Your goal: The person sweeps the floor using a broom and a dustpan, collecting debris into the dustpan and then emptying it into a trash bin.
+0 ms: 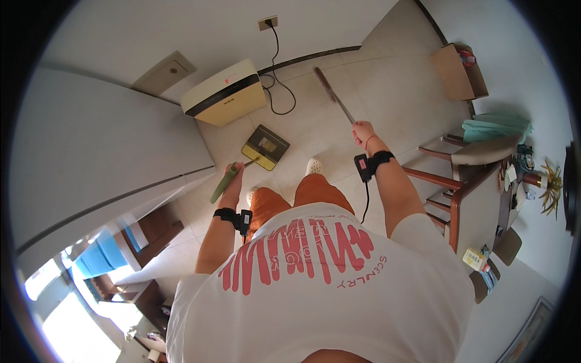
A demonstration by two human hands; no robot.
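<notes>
My left hand is closed around the green handle of a long-handled dustpan. Its dark and yellow pan is on the tiled floor, ahead of my left shoe. In my right hand is the thin metallic shaft of a broom, held out ahead and to the right. The broom's narrow brown bristle head points away from me, close to the floor near the wall; whether it touches cannot be told. Pan and bristles are well apart.
A cream and black boxy appliance stands by the wall beyond the dustpan. A black cable loops over the floor from a wall socket. White cabinets flank my left. Rightward are an open cardboard box, chairs and a table.
</notes>
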